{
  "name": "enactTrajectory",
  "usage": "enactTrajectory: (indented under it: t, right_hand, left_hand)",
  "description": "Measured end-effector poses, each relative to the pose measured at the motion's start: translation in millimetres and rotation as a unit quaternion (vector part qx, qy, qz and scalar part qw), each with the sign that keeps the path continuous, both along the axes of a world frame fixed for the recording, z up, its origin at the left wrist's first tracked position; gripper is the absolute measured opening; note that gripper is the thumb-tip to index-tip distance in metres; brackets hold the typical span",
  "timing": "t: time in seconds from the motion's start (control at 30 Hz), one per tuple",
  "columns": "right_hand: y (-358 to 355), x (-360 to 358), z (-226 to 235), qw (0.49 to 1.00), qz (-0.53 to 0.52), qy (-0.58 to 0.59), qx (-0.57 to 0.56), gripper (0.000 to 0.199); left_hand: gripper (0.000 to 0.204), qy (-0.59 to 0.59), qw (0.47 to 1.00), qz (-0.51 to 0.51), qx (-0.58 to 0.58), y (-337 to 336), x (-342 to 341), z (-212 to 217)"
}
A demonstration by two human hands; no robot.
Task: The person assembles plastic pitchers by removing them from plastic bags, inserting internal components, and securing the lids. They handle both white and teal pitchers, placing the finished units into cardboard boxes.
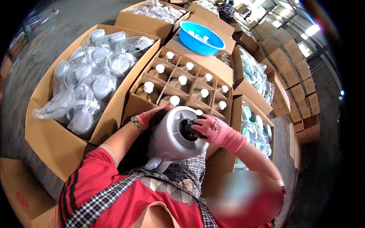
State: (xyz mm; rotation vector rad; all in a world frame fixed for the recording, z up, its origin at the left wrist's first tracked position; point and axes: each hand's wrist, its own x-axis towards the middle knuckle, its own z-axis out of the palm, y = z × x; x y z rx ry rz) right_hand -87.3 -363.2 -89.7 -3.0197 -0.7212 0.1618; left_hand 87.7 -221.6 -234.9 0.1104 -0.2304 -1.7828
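A grey plastic jug-like casing [166, 137] is tilted against my apron, its round end with a dark middle facing up. My left hand [153, 117], in a pink and black work glove, is closed around its far left side, the fingertips partly hidden. My right hand [213, 131], gloved the same way, has its fingers bent into the dark round opening [186, 129]; what they grip there I cannot make out. Just beyond stands a divided carton [131, 107] of clear bottles with white caps [182, 80], one cap close to my right fingers.
At left, a large open carton [38, 131] holds grey parts in clear plastic bags [102, 86]. A blue basin [203, 46] with small white pieces rests on carton flaps. Cartons of pale green bagged parts [251, 125] line the right. Stacked boxes [283, 68] rise behind them.
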Motion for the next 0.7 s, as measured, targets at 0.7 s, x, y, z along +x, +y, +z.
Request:
enactTrajectory:
  t: [0.7]
  right_hand:
    - [40,43,15,0.997,0.028,0.049,-0.051,0.022]
  left_hand:
    - [0.036,-0.181,0.971,0.125,-0.093,16,8,30]
